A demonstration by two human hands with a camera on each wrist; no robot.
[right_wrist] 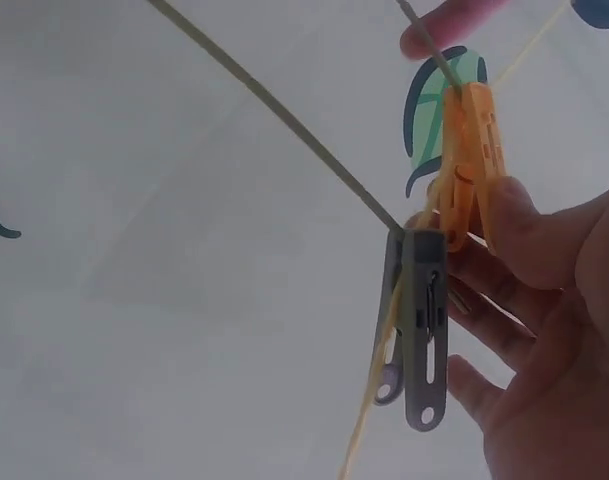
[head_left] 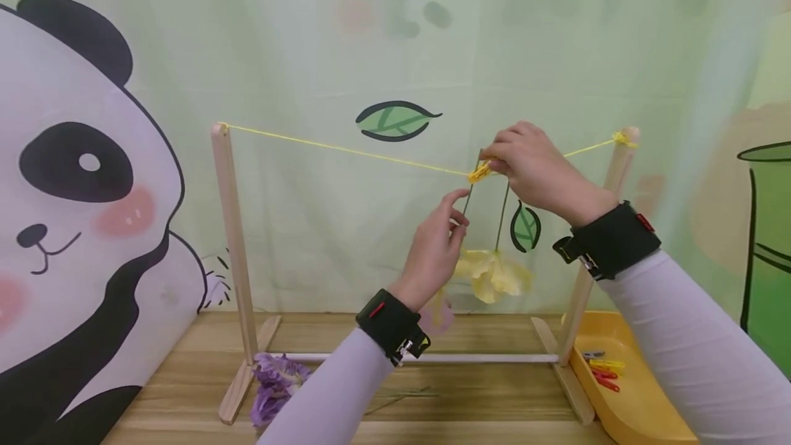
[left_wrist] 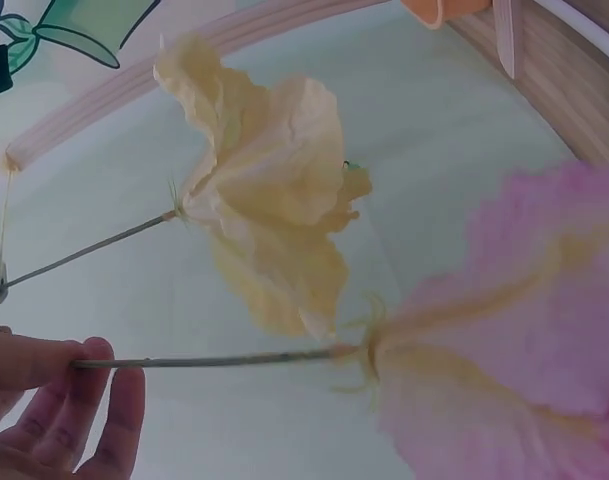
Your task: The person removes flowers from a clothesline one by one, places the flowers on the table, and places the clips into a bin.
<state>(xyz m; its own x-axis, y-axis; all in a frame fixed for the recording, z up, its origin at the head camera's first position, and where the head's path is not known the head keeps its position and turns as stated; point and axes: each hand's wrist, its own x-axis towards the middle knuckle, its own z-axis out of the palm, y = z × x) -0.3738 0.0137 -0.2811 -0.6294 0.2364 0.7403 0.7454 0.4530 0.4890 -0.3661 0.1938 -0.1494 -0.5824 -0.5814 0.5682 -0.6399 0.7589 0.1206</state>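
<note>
My left hand pinches the thin stem of a pink flower, which hangs head down below the fingers. Higher up, my right hand grips a yellow clothespin on the yellow string, thumb on one of its legs. The pink flower's stem runs up to this clothespin's jaws, and the stem's top shows above it. Close beside it, a grey clothespin is on the string with the stem of a yellow flower, which also hangs head down.
Two wooden posts carry the string, joined low down by a white rod. At the right stands a yellow tray with several clothespins. A purple flower lies at the left post's foot; loose stems lie on the table.
</note>
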